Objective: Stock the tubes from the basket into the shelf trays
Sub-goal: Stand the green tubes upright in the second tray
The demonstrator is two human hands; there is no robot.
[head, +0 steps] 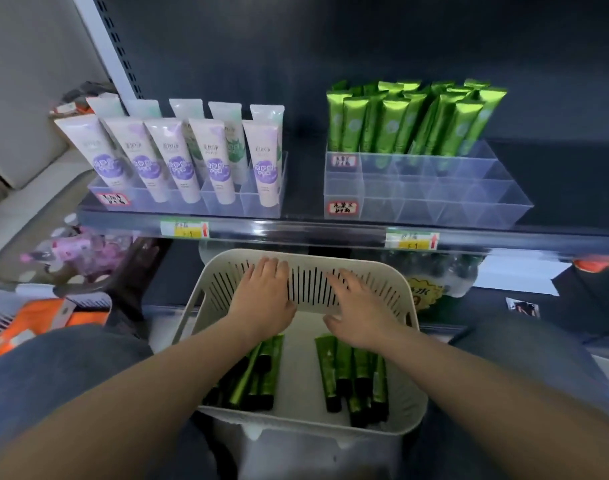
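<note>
Both forearms point(123, 410) were extended over the basket point(310, 289). Left hand point(265, 296) and right hand point(362, 306) were held flat and spread, gripping nothing. Green tubes point(344, 362) were laid beneath the wrists, long axes shelfward, one bundle per hand.

A single wide-angle camera sits on the person's head and looks forward and down. The left hand point(265, 299) and right hand point(362, 313) reach in from the near edge, over the basket point(310, 422), which lies close below the lens at the centre. The shelf point(296, 233) crosses the far half, faced almost head-on, with its front edge slightly bowed by the wide lens.
</note>
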